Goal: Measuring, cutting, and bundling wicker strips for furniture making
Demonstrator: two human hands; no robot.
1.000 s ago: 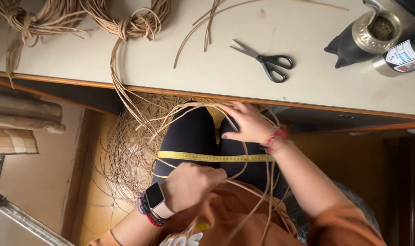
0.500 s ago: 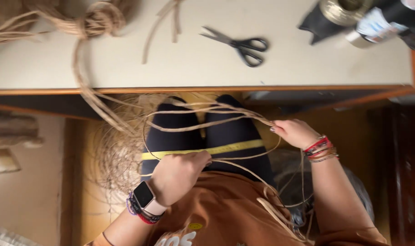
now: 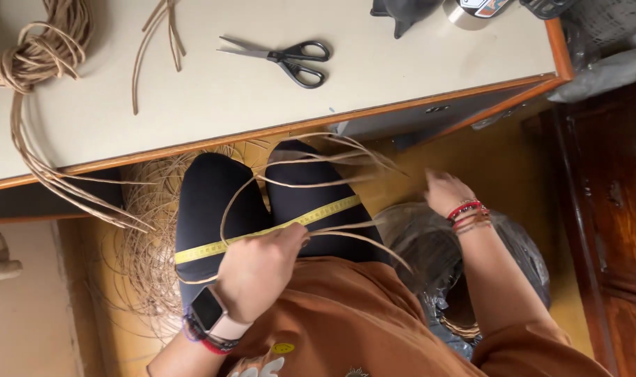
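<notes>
The loose cane strands (image 3: 311, 183) arc over the person's lap at the centre of the frame, above a yellow measuring tape (image 3: 262, 234) laid across both black-clad thighs. The left hand (image 3: 258, 272), lower centre, is closed with its grip pinching the strands where they gather and resting on the tape. The strands loop upward from there and fan out to the right. The right hand (image 3: 445, 192), right of centre, is blurred; its fingers seem loosely spread near the far ends of the strands, but whether they hold any cannot be told.

As a judgement, the strands seem gathered against the tape and not yet cut or woven: the scissors (image 3: 286, 57) lie untouched on the table (image 3: 213, 105) at upper centre, well apart from both hands.

A thick coil of cane (image 3: 35, 49) sits at the table's upper left, trailing over its edge, with a few short cut pieces (image 3: 157, 42) just beside it. A tangle of more cane (image 3: 147, 258) lies on the floor left of the legs, and a plastic-lined bin (image 3: 436, 258) stands beneath the right arm.
</notes>
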